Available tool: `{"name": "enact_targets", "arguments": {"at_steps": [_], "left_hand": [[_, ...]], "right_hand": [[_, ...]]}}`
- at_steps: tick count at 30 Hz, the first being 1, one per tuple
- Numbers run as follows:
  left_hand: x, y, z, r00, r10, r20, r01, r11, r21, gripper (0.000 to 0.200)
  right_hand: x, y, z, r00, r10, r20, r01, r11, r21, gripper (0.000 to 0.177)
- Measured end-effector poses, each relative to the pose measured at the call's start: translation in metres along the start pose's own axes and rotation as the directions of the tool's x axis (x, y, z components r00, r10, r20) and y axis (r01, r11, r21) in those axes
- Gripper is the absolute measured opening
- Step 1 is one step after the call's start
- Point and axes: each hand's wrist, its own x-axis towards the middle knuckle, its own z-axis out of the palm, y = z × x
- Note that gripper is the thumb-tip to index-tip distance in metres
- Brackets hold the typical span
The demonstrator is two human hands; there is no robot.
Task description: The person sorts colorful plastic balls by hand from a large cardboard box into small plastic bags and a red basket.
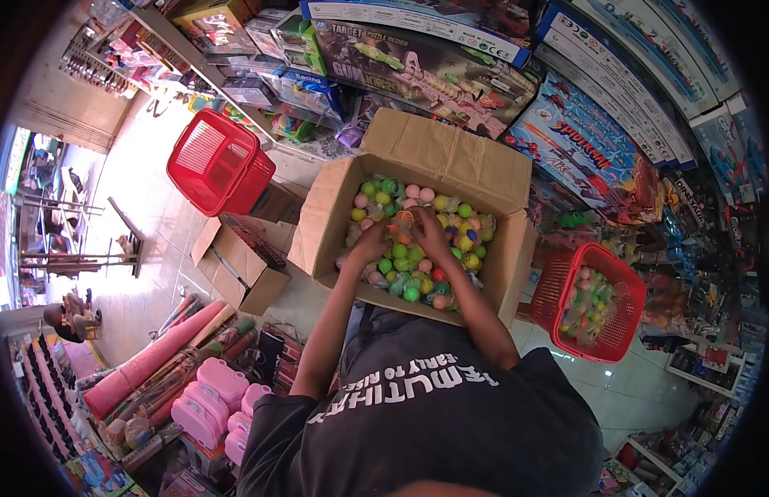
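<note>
An open cardboard box stands in front of my body, its flaps folded outward. Inside lies a thick layer of small colourful balls in green, yellow, pink and orange, many in clear plastic wrap. Both hands reach in over the middle of the box. My left hand and my right hand face each other with fingers curled in, closed round a small orange ball in clear plastic. My fingers partly cover it.
On the right a red plastic basket holds more wrapped balls. Another red basket stands at the upper left, above a smaller open carton. Toy boxes are stacked behind the box. Pink cases and rolls lie at the lower left.
</note>
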Motion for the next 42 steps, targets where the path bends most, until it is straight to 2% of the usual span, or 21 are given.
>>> {"name": "enact_targets", "arguments": {"at_steps": [2, 3, 5, 6, 9, 11, 12, 14, 18, 20, 21, 23, 24, 26, 27, 29, 31, 33, 36, 40, 42], "left_hand": [[-0.001, 0.000, 0.000, 0.998, -0.068, 0.011, 0.069, 0.995, -0.067, 0.059], [0.002, -0.001, 0.001, 0.998, -0.065, 0.012, 0.066, 0.996, -0.067, 0.059], [0.005, -0.005, 0.003, 0.997, -0.020, 0.073, 0.039, 0.964, -0.262, 0.063], [0.005, -0.002, 0.002, 0.997, -0.020, 0.070, 0.037, 0.964, -0.262, 0.063], [0.002, 0.008, 0.001, 0.998, 0.049, 0.046, -0.035, 0.962, -0.271, 0.065], [0.001, 0.007, 0.003, 0.993, 0.105, -0.054, -0.116, 0.957, -0.266, 0.063], [-0.002, 0.014, -0.003, 0.993, 0.104, -0.056, -0.115, 0.957, -0.267, 0.063], [-0.013, 0.033, -0.021, 0.996, -0.005, 0.089, 0.039, 0.918, -0.395, 0.062], [-0.013, -0.007, -0.012, 0.997, -0.068, -0.026, 0.053, 0.918, -0.394, 0.058], [-0.020, -0.010, -0.014, 0.949, -0.244, -0.198, 0.125, 0.871, -0.475, 0.054], [-0.025, -0.002, -0.018, 0.950, -0.242, -0.199, 0.124, 0.873, -0.472, 0.054], [-0.039, 0.021, -0.030, 0.906, -0.331, -0.264, 0.127, 0.807, -0.577, 0.054], [-0.041, 0.022, -0.033, 0.906, -0.386, -0.174, 0.175, 0.715, -0.677, 0.055], [-0.042, 0.013, -0.030, 0.922, -0.342, -0.183, 0.128, 0.713, -0.689, 0.056], [-0.042, 0.005, -0.027, 0.935, -0.299, -0.189, 0.084, 0.707, -0.702, 0.056], [-0.035, -0.008, -0.021, 0.918, -0.274, -0.287, 0.035, 0.776, -0.630, 0.054], [-0.035, -0.007, -0.020, 0.896, -0.231, -0.379, -0.019, 0.833, -0.553, 0.051], [-0.044, 0.010, -0.026, 0.884, -0.291, -0.366, 0.038, 0.825, -0.564, 0.050], [-0.047, 0.019, -0.029, 0.924, -0.269, -0.270, 0.046, 0.782, -0.621, 0.050], [-0.039, 0.004, -0.021, 0.894, -0.240, -0.379, -0.011, 0.833, -0.553, 0.049], [-0.039, 0.001, -0.017, 0.891, -0.212, -0.401, -0.063, 0.818, -0.572, 0.048]], "right_hand": [[0.001, 0.006, -0.006, 0.978, 0.206, 0.012, -0.206, 0.975, 0.080, 0.033], [0.001, 0.009, -0.008, 0.979, 0.205, 0.009, -0.206, 0.975, 0.079, 0.033], [0.002, 0.015, -0.009, 0.957, 0.274, 0.095, -0.283, 0.955, 0.091, 0.029], [0.002, 0.020, -0.004, 0.958, 0.272, 0.096, -0.280, 0.956, 0.091, 0.029], [0.003, 0.023, 0.009, 0.963, 0.203, 0.178, -0.253, 0.908, 0.335, 0.024], [0.006, -0.005, 0.003, 0.844, 0.386, 0.372, -0.536, 0.628, 0.565, 0.024], [0.008, -0.010, 0.004, 0.843, 0.385, 0.375, -0.537, 0.628, 0.564, 0.024], [0.011, -0.015, 0.005, 0.837, 0.350, 0.421, -0.548, 0.530, 0.647, 0.024], [0.028, -0.011, 0.006, 0.806, 0.362, 0.468, -0.584, 0.612, 0.533, 0.027], [0.039, -0.012, 0.011, 0.830, 0.301, 0.469, -0.515, 0.736, 0.439, 0.030], [0.044, -0.009, 0.016, 0.832, 0.299, 0.467, -0.513, 0.736, 0.443, 0.030], [0.050, 0.002, 0.032, 0.857, 0.302, 0.417, -0.357, 0.932, 0.060, 0.046], [0.050, 0.000, 0.039, 0.859, 0.299, 0.416, -0.354, 0.933, 0.062, 0.046], [0.047, -0.003, 0.053, 0.949, 0.182, 0.259, -0.110, 0.957, -0.269, 0.053], [0.044, -0.005, 0.059, 0.949, 0.176, 0.260, -0.104, 0.958, -0.269, 0.053], [0.042, -0.009, 0.070, 0.973, 0.215, 0.087, -0.177, 0.930, -0.322, 0.054], [0.043, -0.003, 0.073, 0.974, 0.221, 0.057, -0.192, 0.929, -0.316, 0.046], [0.043, 0.019, 0.074, 0.992, 0.120, 0.030, -0.113, 0.979, -0.170, 0.038], [0.035, -0.001, 0.053, 0.970, 0.226, 0.085, -0.219, 0.973, -0.076, 0.029], [0.012, -0.022, 0.032, 0.985, 0.171, 0.002, -0.171, 0.984, 0.054, 0.027], [0.000, -0.029, 0.018, 0.952, 0.282, 0.117, -0.298, 0.941, 0.161, 0.028]]}}
